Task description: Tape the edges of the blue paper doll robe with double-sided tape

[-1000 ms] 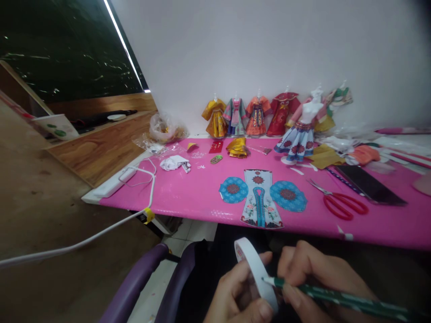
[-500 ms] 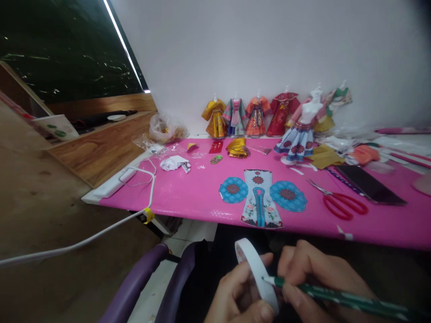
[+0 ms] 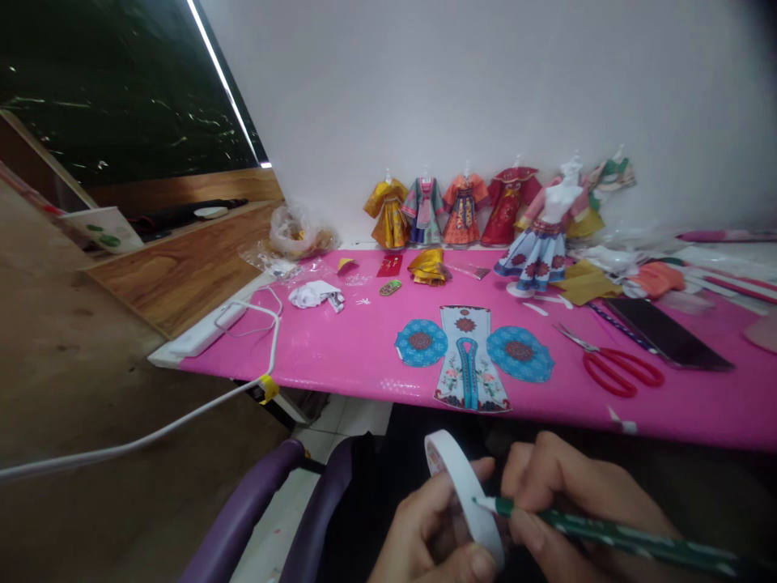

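One roll of tape (image 3: 466, 479) and one green pen (image 3: 637, 541) are located in front of the near edge of the pink table (image 3: 340, 356). The roll is tilted on edge; the long axis of its visible outline runs from upper left to lower right. The pen tip points left at the outer face of the tape; contact cannot be confirmed. The pen's long axis slopes down to the right.

Left hand (image 3: 422, 526): fingers partly curled, closed on the roll, thumb at its lower part. Right hand (image 3: 571, 502): fingers folded, thumb and fingertips pinching the pen near its tip.

On the table, beyond the hands, lie one patterned panel (image 3: 446, 368) and two blue rounds (image 3: 519, 351), one at each side of the panel. To the right is one pair of scissors (image 3: 613, 368), blades pointing upper left, followed by one phone (image 3: 668, 334). Along the wall (image 3: 461, 89) are six dressed figures (image 3: 466, 212), upright.
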{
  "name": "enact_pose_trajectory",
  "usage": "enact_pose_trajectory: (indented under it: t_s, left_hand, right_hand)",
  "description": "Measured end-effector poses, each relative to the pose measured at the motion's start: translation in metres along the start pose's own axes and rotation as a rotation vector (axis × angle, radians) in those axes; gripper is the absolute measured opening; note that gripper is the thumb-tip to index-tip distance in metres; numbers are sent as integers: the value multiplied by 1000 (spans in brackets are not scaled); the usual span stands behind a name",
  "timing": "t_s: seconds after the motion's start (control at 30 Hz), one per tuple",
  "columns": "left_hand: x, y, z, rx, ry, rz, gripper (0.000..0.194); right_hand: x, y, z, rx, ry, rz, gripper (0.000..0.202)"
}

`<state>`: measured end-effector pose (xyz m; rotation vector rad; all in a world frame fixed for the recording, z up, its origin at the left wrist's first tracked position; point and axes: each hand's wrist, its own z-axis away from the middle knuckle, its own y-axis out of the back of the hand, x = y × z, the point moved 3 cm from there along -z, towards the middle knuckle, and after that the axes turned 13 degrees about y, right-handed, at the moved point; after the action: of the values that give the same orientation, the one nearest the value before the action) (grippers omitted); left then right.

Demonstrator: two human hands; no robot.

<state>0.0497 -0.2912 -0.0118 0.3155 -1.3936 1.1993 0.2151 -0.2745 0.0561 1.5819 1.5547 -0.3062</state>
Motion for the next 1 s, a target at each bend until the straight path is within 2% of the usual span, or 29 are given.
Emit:
enact_pose_trajectory:
  t_s: [0.17, 0.37, 0.67, 1.0]
  left_hand:
    - [0, -1, 0, 2, -3, 10, 62]
    - [4, -8, -1, -36, -10, 92, 60]
    - [3, -7, -3, -60, -2, 116, 56]
    - [6, -9, -3, -82, -13, 117, 53]
  right_hand:
    - [-1, 0, 1, -4, -4, 9, 17]
    - [-4, 1, 1, 50, -45, 86, 18]
    - [8, 2, 12, 4, -93, 91, 19]
    - [-3, 0, 3, 36, -56, 123, 18]
